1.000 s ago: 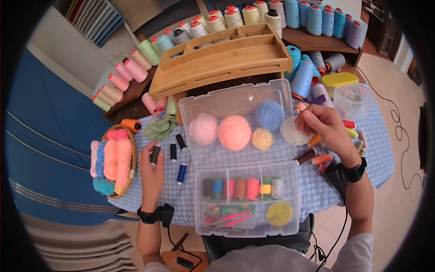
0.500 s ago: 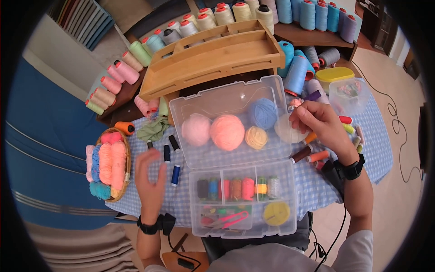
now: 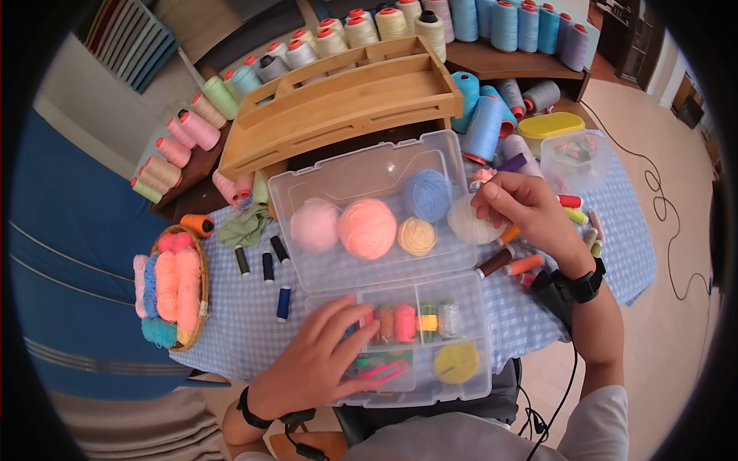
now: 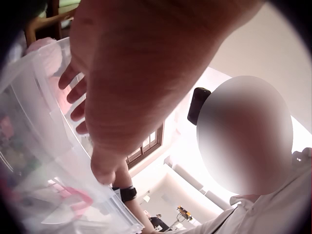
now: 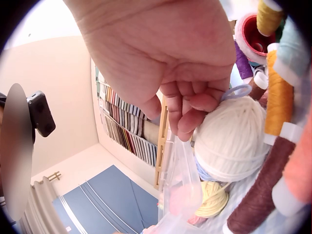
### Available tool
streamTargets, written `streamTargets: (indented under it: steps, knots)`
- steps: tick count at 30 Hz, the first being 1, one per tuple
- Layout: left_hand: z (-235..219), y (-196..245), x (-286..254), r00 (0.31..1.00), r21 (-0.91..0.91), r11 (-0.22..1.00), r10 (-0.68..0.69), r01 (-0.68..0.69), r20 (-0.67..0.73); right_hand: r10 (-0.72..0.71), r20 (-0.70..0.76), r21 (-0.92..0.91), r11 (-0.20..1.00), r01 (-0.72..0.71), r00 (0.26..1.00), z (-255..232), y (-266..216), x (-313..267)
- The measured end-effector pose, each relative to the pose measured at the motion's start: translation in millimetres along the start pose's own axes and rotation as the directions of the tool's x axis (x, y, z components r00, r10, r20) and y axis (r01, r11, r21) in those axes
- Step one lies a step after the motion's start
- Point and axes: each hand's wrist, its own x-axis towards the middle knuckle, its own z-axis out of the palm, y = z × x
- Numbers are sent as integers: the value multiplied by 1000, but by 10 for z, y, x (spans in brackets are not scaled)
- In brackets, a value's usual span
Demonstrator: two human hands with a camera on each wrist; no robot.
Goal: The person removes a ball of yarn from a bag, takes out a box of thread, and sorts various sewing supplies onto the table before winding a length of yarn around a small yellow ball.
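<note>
My left hand (image 3: 315, 361) reaches over the left side of the clear plastic box (image 3: 484, 353), fingers spread above the small spools; contact cannot be told. In the left wrist view the hand (image 4: 112, 92) hangs beside the box wall. Coloured spools and a yellow disc (image 3: 457, 362) show in the box. My right hand (image 3: 530, 211) hovers with loosely curled fingers at the lid's right edge, over a white yarn ball (image 5: 231, 139); its fingertips meet the lid (image 5: 183, 170) in the right wrist view, but no grip is clear. Through the lid show pink, coral (image 3: 367, 229), blue and yellow balls.
Dark spools (image 3: 267, 267) and a blue one (image 3: 284, 304) lie on the checked cloth, left of the box. A basket of yarn (image 3: 204, 300) stands further left. Behind is a wooden rack (image 3: 338, 107) amid large cones; more spools (image 3: 525, 265) lie on the right.
My left hand has let go of the dark olive spool, which lies on the cloth, and has moved right over the box. My right hand keeps its place by the lid while the head view shifts.
</note>
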Motion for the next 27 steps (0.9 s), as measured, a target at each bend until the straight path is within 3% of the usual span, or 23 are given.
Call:
streamTargets:
  steps: [1, 3, 4, 5, 6, 7, 9, 13, 14, 17, 19, 22, 23, 25, 27]
  knots:
    - [9, -27, -45, 1000, -7, 1000, 7, -7, 1, 0, 3, 3, 1000, 0, 1000, 5, -12, -4]
    - [6, -122, -176, 944, 162, 950, -226, 268, -239, 4, -11, -6, 1000, -4, 1000, 1, -21, -10]
    - [-9, -154, -228, 948, 159, 953, -215, 256, -236, -11, -5, -2, 1000, 11, 1000, -4, -13, -9]
    - [-31, -188, -280, 834, 102, 854, -463, 511, -301, -26, -2, 3, 1000, 26, 1000, -5, -6, -9]
    - [-49, -223, -323, 654, 30, 690, -672, 724, -347, -21, -17, 15, 1000, 21, 1000, 1, -6, -5]
    - [-23, -272, -380, 662, 31, 696, -667, 718, -342, -16, -26, 15, 1000, 17, 1000, 1, -3, -6]
    - [66, -368, -448, 727, -140, 747, -665, 650, -171, -30, -46, -10, 1000, 29, 999, -2, -1, 1]
    - [50, -226, -378, 727, -240, 719, -683, 653, -71, -68, -93, -26, 997, 66, 993, -21, 9, 6]
    - [76, -237, -363, 733, -243, 724, -677, 645, -71, -75, -164, 4, 997, 76, 984, -37, 11, 11]
    - [187, -274, -360, 712, -178, 728, -685, 662, -152, -89, -270, 65, 992, 110, 959, -68, -4, 17]
    - [208, -303, -372, 607, -333, 601, -789, 727, -99, -76, -317, 122, 985, 120, 945, -74, 31, 40]
    - [245, -318, -368, 587, -479, 578, -796, 661, -150, -75, -316, 87, 990, 108, 946, -58, 75, 59]
    - [254, -308, -346, 587, -478, 576, -796, 663, -146, -73, -303, 78, 992, 101, 950, -39, 84, 55]
    - [264, -263, -291, 746, -10, 815, -535, 579, -397, -75, -283, 45, 995, 91, 956, -22, 83, 41]
    - [251, -236, -277, 736, -9, 800, -557, 601, -386, -82, -266, -18, 997, 80, 960, -22, 59, 33]
